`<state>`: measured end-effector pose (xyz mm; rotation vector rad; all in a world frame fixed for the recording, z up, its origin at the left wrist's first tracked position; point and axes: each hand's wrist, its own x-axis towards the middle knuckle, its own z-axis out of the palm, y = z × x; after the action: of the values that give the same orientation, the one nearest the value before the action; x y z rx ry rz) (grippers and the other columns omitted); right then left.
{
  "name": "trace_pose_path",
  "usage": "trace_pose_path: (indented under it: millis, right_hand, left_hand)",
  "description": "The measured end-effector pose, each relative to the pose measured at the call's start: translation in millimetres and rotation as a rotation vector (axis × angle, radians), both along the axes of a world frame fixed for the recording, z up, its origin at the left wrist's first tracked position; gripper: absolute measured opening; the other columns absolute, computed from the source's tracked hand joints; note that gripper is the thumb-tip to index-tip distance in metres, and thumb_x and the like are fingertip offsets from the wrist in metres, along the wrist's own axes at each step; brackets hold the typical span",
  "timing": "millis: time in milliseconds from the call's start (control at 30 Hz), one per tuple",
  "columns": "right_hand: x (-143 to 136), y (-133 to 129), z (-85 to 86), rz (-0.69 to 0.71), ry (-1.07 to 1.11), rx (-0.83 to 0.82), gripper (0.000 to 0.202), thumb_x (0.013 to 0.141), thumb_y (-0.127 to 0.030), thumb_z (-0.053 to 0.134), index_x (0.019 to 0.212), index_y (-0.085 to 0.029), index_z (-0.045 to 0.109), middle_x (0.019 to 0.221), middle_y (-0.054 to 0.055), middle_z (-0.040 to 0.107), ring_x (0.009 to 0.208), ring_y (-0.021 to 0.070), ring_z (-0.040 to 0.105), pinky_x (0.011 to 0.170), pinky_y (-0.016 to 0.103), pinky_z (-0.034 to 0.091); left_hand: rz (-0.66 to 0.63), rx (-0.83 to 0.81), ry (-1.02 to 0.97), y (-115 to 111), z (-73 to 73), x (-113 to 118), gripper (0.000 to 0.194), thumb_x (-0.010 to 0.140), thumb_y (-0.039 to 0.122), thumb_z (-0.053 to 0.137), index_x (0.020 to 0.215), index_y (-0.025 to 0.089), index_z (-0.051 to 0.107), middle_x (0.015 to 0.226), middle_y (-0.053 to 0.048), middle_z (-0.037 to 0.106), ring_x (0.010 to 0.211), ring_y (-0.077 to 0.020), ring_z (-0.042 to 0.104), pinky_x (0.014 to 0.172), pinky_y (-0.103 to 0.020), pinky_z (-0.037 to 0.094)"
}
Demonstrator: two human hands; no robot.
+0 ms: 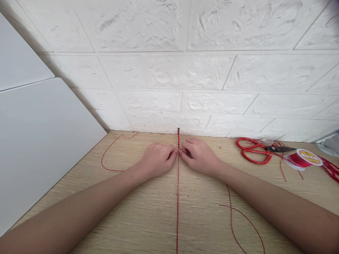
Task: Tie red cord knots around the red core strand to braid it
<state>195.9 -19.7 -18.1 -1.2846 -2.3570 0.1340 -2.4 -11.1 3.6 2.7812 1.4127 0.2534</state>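
Note:
A red cord (177, 197) runs straight from a dark nail (178, 129) at the foot of the wall toward me. Its upper stretch is a short knotted braid (178, 139). On the left of the braid, my left hand (160, 158) pinches a thin red cord end between thumb and fingertips. Opposite it, my right hand (200, 155) is closed in a pinch on another cord end. Both sets of fingertips are close beside the lower end of the braid. One loose tail curves out past my left wrist, and another loops on the table under my right forearm.
Orange-handled scissors (256, 151) lie at the right, beside a spool of red thread (300, 159) and some cord scraps. Farther right are a red braided piece (330, 168) and a clear plastic package (329, 143). A white panel (50, 141) borders the left, and a white brick-patterned wall (159, 70) the back.

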Motion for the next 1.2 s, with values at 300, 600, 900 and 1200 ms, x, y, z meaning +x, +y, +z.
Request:
trace_pose_path:
  millis: [300, 600, 900, 1200]
  right_hand:
    - [0.3, 0.3, -1.1, 0.000, 0.002, 0.001, 0.021, 0.092, -0.024, 0.054, 0.072, -0.021, 0.046, 0.075, 0.002, 0.057, 0.075, 0.0188, 0.051, 0.069, 0.033, 0.034]
    - [0.0, 0.0, -0.6, 0.000, 0.001, -0.001, 0.022, 0.092, -0.024, 0.054, 0.072, -0.021, 0.046, 0.076, 0.003, 0.058, 0.076, 0.0188, 0.051, 0.070, 0.032, 0.035]
    - [-0.1, 0.5, -0.5, -0.001, 0.017, -0.012, 0.021, 0.091, -0.024, 0.055, 0.072, -0.021, 0.047, 0.076, 0.002, 0.057, 0.075, 0.0184, 0.051, 0.069, 0.032, 0.035]
    - [-1.4, 1.2, 0.0, -0.009, 0.024, -0.010, 0.024, 0.094, -0.025, 0.053, 0.071, -0.021, 0.048, 0.075, 0.003, 0.058, 0.074, 0.0184, 0.052, 0.069, 0.031, 0.036]
  left_hand:
    - [0.005, -0.003, 0.009, -1.1, 0.7, 0.7, 0.036, 0.100, 0.036, 0.039, 0.077, 0.021, 0.063, 0.074, -0.004, 0.070, 0.066, -0.0205, 0.062, 0.063, -0.033, 0.037]
    - [0.007, -0.005, 0.009, -0.8, 1.2, 1.1, 0.036, 0.099, 0.036, 0.039, 0.076, 0.020, 0.062, 0.074, -0.004, 0.070, 0.066, -0.0205, 0.062, 0.063, -0.032, 0.037]
    - [0.016, -0.004, -0.029, -1.7, 0.0, 0.9, 0.038, 0.100, 0.037, 0.039, 0.077, 0.020, 0.064, 0.072, -0.006, 0.070, 0.066, -0.0209, 0.063, 0.065, -0.033, 0.040]
    - [0.013, 0.037, 0.035, -7.6, 2.5, -1.0, 0.038, 0.102, 0.035, 0.035, 0.082, 0.020, 0.063, 0.078, -0.006, 0.072, 0.071, -0.0222, 0.066, 0.069, -0.034, 0.042]
